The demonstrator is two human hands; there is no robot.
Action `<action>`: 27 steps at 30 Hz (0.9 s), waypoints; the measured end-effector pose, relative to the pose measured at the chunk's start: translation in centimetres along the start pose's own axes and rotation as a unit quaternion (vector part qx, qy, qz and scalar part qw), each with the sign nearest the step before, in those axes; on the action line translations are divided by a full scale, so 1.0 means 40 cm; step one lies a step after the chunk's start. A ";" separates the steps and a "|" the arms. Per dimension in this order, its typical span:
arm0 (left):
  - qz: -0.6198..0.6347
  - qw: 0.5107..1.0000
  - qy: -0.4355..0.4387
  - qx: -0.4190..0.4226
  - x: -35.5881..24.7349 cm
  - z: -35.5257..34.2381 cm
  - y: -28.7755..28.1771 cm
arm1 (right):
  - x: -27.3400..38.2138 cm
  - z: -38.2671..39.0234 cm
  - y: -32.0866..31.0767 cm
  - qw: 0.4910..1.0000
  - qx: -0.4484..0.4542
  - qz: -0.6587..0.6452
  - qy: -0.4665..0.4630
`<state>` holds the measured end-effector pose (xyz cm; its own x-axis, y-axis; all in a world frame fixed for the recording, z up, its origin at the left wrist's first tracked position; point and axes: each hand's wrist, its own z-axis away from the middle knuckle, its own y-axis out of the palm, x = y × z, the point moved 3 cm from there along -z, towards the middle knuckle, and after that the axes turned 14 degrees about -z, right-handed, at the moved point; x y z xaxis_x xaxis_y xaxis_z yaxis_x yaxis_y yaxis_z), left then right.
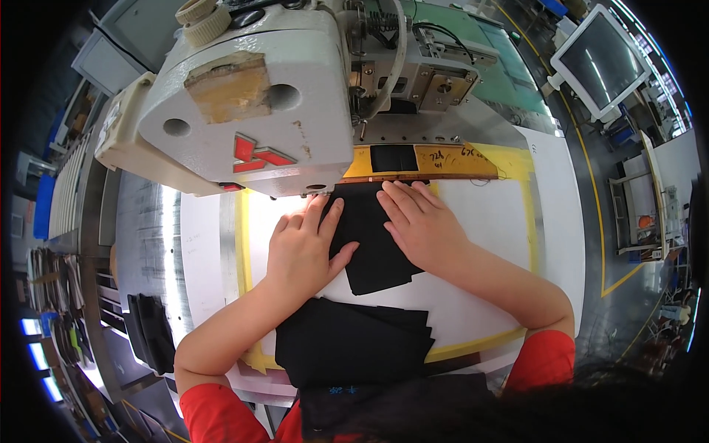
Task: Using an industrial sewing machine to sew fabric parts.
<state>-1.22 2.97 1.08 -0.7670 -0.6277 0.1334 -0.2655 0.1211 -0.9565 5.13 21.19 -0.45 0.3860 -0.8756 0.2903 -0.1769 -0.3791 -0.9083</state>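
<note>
At upper right, a white-framed monitor [602,60] appears tilted in the view, its screen dark with pale streaks across it. Beyond it, bright strip lights [668,64] follow the rim. A yellow line [620,283] marks the grey floor [572,258] and turns a corner near a pale stand [656,166]; a small orange item [645,221] sits within the stand. At left, a blue panel [43,207] adjoins white slats [70,199]. Below them, upright sheets [55,284] are closely packed, material indeterminate. A pale grey panel [111,65] occupies the upper left.
</note>
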 end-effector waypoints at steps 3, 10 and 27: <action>-0.004 1.000 -0.004 -0.013 -0.001 -0.001 -0.004 | 0.001 -0.002 0.002 1.000 -0.003 0.003 -0.012; -0.008 1.000 -0.011 -0.023 -0.012 -0.005 -0.007 | -0.004 0.002 0.003 0.999 -0.011 0.017 -0.026; -0.035 0.998 -0.045 -0.037 -0.044 -0.016 -0.037 | -0.060 0.072 -0.079 0.991 0.030 -0.128 -0.027</action>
<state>0.15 4.37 2.42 -0.6900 -0.7029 0.1728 -0.3620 0.1284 -0.9233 7.38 25.34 0.86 0.4591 -0.7357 0.4980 -0.0133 -0.5662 -0.8241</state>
